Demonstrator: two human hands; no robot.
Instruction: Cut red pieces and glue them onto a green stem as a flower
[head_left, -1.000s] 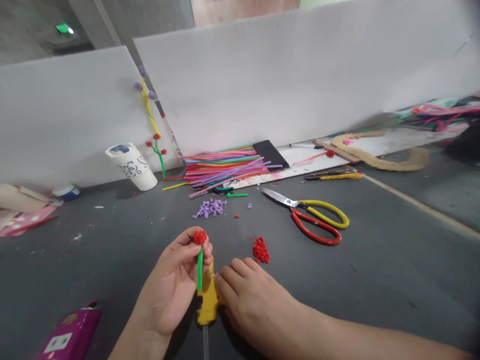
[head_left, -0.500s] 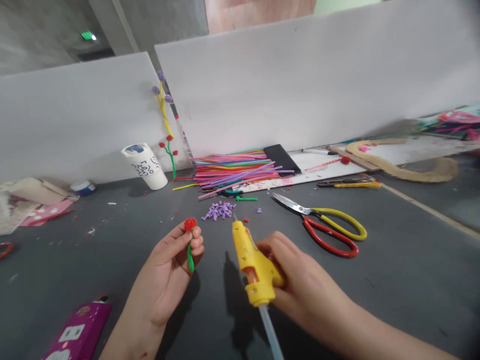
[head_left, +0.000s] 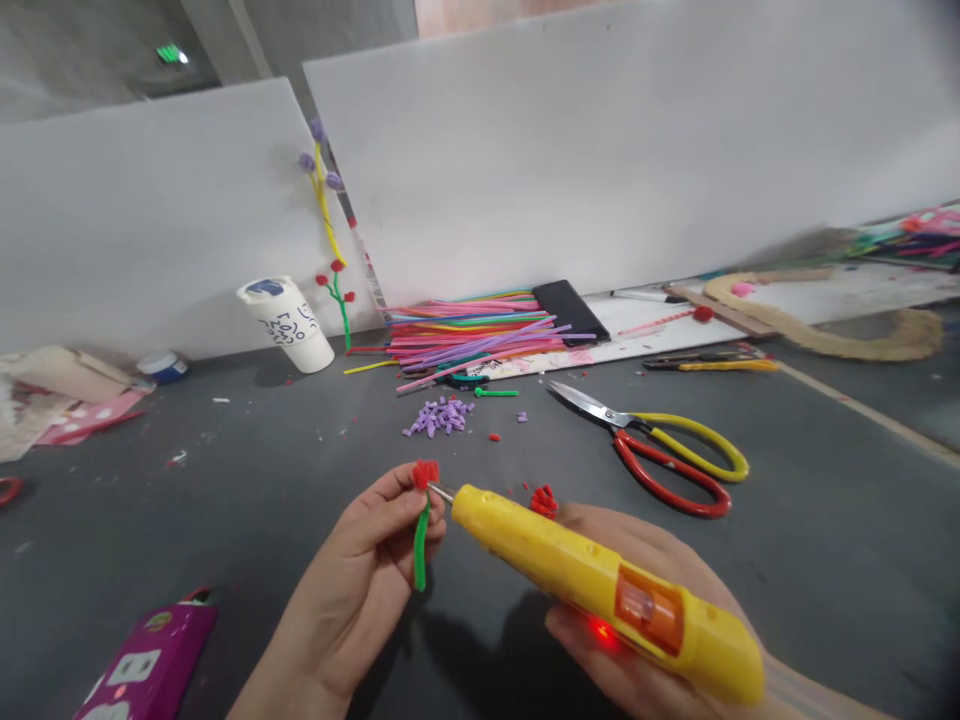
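Observation:
Between the thumb and fingers of my left hand (head_left: 360, 560) is a small pipe-cleaner flower with a red head (head_left: 425, 473) and a green stem (head_left: 420, 550) hanging down. My right hand (head_left: 637, 560) is wrapped round a yellow hot glue gun (head_left: 555, 550), whose metal nozzle points left and meets the flower just under its red head. A red light glows on the gun's underside. Just beyond my right hand lies a little heap of red cut pieces (head_left: 544, 501). Purple cut pieces (head_left: 440, 417) sit farther off, in front of both hands.
Scissors (head_left: 645, 440) with yellow and red handles lie at right. Behind are a bundle of coloured pipe cleaners (head_left: 472, 335), a black phone (head_left: 571, 312) and a white paper cup (head_left: 289, 325). A purple power strip (head_left: 146, 660) is at lower left. White boards (head_left: 562, 150) stand at the back.
The glue gun has swung from pointing away to pointing left, and its nozzle has come to the flower. My left hand has shifted right with the flower. The red heap has come into view.

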